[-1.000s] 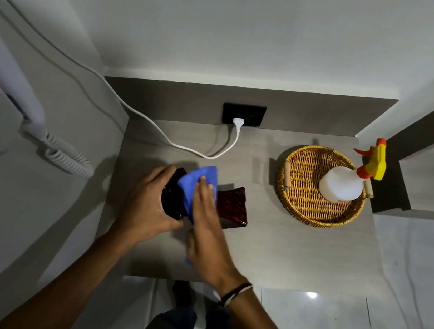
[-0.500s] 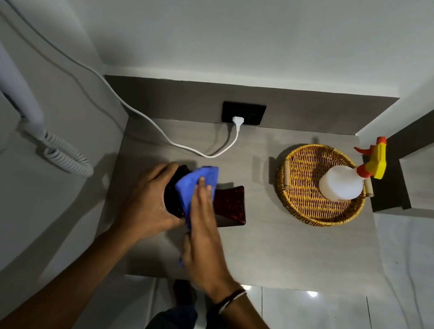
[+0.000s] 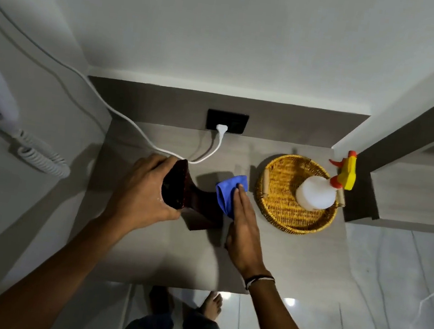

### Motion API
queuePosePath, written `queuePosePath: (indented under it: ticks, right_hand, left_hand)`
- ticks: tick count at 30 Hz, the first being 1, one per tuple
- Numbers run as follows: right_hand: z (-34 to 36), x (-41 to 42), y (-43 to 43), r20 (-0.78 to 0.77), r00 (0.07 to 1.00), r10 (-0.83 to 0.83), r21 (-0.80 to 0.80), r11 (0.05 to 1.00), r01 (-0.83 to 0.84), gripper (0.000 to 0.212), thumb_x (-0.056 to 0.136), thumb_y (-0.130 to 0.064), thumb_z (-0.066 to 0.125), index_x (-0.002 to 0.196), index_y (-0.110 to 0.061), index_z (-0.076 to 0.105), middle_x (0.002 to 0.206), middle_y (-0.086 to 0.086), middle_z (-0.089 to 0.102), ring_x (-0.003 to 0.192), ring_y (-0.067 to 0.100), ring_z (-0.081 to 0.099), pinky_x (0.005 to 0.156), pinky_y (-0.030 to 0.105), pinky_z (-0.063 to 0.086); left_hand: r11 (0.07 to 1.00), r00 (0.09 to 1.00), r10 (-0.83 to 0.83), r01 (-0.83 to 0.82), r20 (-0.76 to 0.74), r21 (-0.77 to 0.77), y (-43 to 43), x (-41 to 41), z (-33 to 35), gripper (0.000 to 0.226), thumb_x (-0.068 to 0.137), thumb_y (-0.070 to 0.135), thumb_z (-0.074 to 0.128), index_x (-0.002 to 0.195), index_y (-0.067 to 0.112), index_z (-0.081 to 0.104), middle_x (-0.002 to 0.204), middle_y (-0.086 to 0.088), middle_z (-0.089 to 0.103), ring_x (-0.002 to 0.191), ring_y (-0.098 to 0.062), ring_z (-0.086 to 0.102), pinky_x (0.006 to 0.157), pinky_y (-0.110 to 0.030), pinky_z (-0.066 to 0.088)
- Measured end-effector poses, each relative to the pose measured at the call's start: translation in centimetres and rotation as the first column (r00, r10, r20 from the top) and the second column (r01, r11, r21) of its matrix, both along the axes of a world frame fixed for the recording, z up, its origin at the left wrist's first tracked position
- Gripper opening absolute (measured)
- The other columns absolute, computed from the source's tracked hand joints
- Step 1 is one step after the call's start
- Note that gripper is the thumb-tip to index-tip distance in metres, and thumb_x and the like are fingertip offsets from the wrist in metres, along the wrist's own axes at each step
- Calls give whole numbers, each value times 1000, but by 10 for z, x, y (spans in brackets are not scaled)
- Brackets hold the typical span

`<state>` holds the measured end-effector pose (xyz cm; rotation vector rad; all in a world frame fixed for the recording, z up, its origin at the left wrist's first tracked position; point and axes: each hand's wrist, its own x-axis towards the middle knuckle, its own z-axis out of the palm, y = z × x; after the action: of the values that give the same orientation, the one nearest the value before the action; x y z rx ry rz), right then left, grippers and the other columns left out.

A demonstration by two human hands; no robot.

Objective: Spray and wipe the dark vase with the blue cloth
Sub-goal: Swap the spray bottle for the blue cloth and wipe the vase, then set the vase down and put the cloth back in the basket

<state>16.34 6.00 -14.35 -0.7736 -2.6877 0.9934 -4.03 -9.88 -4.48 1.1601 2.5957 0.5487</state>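
Note:
The dark red-black vase (image 3: 194,202) lies tilted on the grey table (image 3: 160,253), its wide mouth toward the left. My left hand (image 3: 143,193) grips that mouth end. My right hand (image 3: 243,228) presses the blue cloth (image 3: 230,193) flat against the vase's right end, fingers stretched over the cloth. The vase's base is partly hidden behind the cloth and my right hand. A white spray bottle (image 3: 317,192) with a yellow and orange trigger stands in the wicker basket (image 3: 277,200) to the right.
A white cable (image 3: 137,131) runs across the table's back to a black wall socket (image 3: 227,121). A wall-mounted white device with a coiled cord (image 3: 40,157) hangs on the left wall. My feet (image 3: 212,304) show below the table's front edge.
The vase has been turned and tipped, its mouth now up-left in my left hand. My right hand and the cloth slid right from the vase's neck to its far end.

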Motion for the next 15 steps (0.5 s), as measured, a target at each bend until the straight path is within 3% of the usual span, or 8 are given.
queuePosePath:
  ticks: [4,8,11,15]
  right_hand:
    - [12,-5,36,-53,996,-79,140,986,85,96,82,27,55,166,-2,20,177,14,14,165,30,15,133,46,23]
    - [13,-5,89,2,982,-189,309,934,179,95,83,26,60,165,1,20,175,21,18,164,38,18,130,52,30]
    - [-4,-7,123,136,966,-221,329,929,167,82,95,15,58,165,3,16,174,26,16,163,42,15,131,55,27]
    - [-42,-4,143,394,913,-102,240,971,4,67,112,-9,41,166,1,3,177,23,0,165,40,-1,135,50,12]
  left_hand:
    - [996,997,-71,69,-29,-50,27,6,3,110,48,69,80,144,26,48,134,3,55,125,-25,53,100,-42,52]
    - [998,997,-39,42,62,-42,51,12,9,126,43,83,81,149,23,47,140,3,50,131,-23,46,107,-42,46]
    - [998,996,-65,66,69,-14,62,18,7,128,46,77,88,152,20,46,142,2,47,133,-24,42,112,-42,44]
    - [995,995,-98,98,36,-4,68,28,-5,129,55,79,86,158,19,37,150,-2,38,143,-25,35,121,-49,38]
